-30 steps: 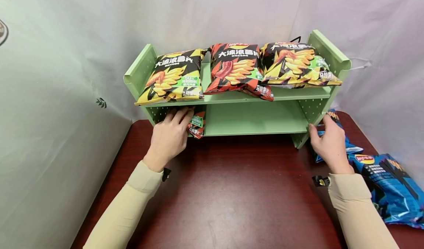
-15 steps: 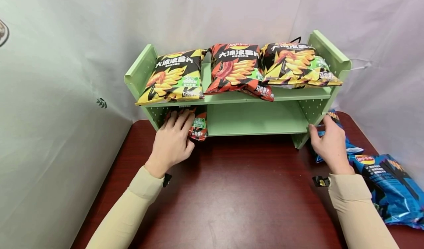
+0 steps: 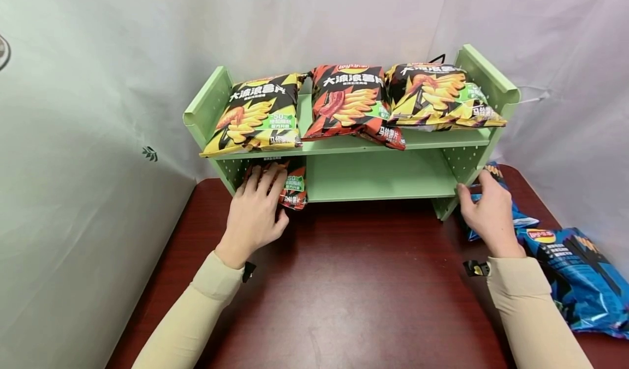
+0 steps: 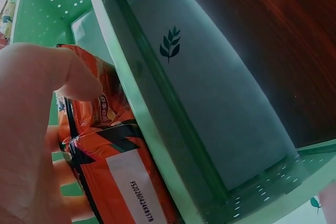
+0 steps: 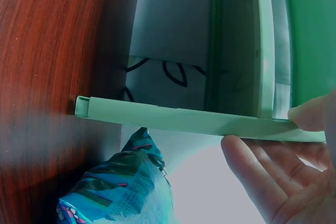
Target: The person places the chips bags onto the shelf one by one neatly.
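My left hand (image 3: 251, 213) reaches into the left end of the lower level of a green two-level shelf (image 3: 380, 175). Its fingers lie extended over a red and black bag of chips (image 3: 295, 186), with the thumb held apart. In the left wrist view, the thumb (image 4: 79, 80) lies along the bag's orange-red lower end, and the other fingers show past its far side. My right hand (image 3: 491, 213) grips the shelf's right side panel. The right wrist view shows the thumb on the panel's (image 5: 157, 116) inner side and the fingers on the outer side.
On the upper level sit a yellow chip bag (image 3: 260, 112), a red one (image 3: 351, 101) and another yellow one (image 3: 437, 96). Blue chip bags (image 3: 585, 276) lie on the dark red table (image 3: 354, 281) at the right. White cloth (image 3: 88, 140) walls surround it.
My left fingers have spread and the thumb has swung out from the red bag, which now shows more of its front and sits slightly further right. My right hand stays on the panel.
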`<state>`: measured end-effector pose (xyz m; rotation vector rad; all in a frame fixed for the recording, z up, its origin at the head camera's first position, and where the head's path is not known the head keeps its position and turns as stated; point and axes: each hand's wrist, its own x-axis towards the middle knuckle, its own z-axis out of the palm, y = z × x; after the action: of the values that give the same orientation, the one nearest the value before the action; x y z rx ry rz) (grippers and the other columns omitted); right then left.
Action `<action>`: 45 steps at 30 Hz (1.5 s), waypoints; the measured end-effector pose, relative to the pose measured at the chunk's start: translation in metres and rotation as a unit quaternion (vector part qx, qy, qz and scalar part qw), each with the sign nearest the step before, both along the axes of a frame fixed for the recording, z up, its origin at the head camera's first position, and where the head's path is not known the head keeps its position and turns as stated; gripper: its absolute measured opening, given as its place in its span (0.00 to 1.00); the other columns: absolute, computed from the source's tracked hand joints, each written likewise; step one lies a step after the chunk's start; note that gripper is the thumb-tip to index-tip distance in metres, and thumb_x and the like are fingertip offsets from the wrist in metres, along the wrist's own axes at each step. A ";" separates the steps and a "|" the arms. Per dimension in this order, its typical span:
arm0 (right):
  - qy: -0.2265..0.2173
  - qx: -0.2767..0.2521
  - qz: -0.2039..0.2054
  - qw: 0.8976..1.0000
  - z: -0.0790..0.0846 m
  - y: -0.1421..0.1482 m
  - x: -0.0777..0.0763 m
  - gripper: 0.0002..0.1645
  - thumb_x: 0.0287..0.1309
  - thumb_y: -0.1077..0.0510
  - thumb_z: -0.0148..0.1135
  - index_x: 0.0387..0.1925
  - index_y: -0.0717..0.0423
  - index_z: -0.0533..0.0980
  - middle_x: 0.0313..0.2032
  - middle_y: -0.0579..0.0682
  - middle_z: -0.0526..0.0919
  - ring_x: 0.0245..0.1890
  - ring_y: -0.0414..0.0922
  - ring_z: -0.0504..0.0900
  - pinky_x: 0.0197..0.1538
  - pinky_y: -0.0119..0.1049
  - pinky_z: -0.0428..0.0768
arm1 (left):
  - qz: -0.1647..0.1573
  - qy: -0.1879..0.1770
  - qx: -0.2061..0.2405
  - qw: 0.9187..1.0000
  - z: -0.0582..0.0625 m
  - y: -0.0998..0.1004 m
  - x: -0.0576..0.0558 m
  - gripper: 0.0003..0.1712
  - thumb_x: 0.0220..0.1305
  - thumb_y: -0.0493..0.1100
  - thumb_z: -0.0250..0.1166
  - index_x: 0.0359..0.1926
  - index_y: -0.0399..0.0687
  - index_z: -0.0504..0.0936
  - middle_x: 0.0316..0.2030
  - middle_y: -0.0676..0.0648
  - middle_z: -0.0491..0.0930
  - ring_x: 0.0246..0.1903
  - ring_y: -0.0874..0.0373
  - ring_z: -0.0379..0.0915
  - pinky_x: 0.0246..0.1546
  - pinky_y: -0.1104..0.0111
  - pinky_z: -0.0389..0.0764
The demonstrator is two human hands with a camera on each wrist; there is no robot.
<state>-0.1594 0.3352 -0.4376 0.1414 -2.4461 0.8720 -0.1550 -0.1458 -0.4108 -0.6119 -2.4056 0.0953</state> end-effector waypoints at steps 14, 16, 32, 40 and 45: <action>-0.008 -0.001 -0.002 1.000 -0.001 0.001 0.000 0.22 0.71 0.56 0.60 0.59 0.65 0.75 0.49 0.68 0.84 0.45 0.67 0.84 0.34 0.11 0.62 | -0.018 0.004 0.053 0.998 0.004 -0.004 0.009 0.41 0.57 0.55 0.55 0.71 0.45 0.73 0.69 0.40 0.73 0.67 0.39 0.71 0.62 0.43 0.76; -0.009 -0.001 -0.002 1.000 -0.001 0.001 0.000 0.22 0.71 0.56 0.60 0.60 0.65 0.75 0.49 0.68 0.84 0.46 0.67 0.84 0.34 0.11 0.61 | -0.031 0.017 0.101 0.994 0.003 -0.005 0.011 0.38 0.58 0.55 0.55 0.68 0.45 0.76 0.66 0.41 0.76 0.63 0.40 0.74 0.59 0.44 0.77; 0.001 0.005 -0.004 1.000 0.001 -0.001 0.001 0.21 0.70 0.56 0.60 0.57 0.66 0.75 0.48 0.69 0.84 0.44 0.68 0.84 0.33 0.12 0.62 | -0.098 0.076 0.421 0.899 0.004 -0.017 0.027 0.22 0.55 0.35 0.65 0.53 0.33 0.83 0.46 0.36 0.84 0.43 0.41 0.79 0.46 0.60 0.75; 0.000 0.002 -0.003 1.000 0.000 -0.001 0.001 0.21 0.70 0.56 0.60 0.57 0.66 0.75 0.48 0.69 0.84 0.43 0.67 0.84 0.33 0.13 0.62 | -0.094 0.061 0.500 0.859 0.009 -0.020 0.038 0.21 0.52 0.24 0.63 0.50 0.23 0.79 0.44 0.28 0.81 0.41 0.33 0.76 0.45 0.65 0.77; 0.006 0.003 -0.003 1.000 0.000 -0.002 0.001 0.21 0.70 0.57 0.61 0.58 0.65 0.75 0.48 0.68 0.84 0.44 0.67 0.84 0.34 0.12 0.62 | -0.073 0.040 0.554 0.829 0.004 -0.030 0.034 0.23 0.55 0.23 0.63 0.54 0.20 0.76 0.45 0.25 0.80 0.44 0.34 0.75 0.47 0.68 0.77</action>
<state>-0.1588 0.3336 -0.4373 0.1403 -2.4373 0.8596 -0.1209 -0.1756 -0.4066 -0.1977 -1.8652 -1.2226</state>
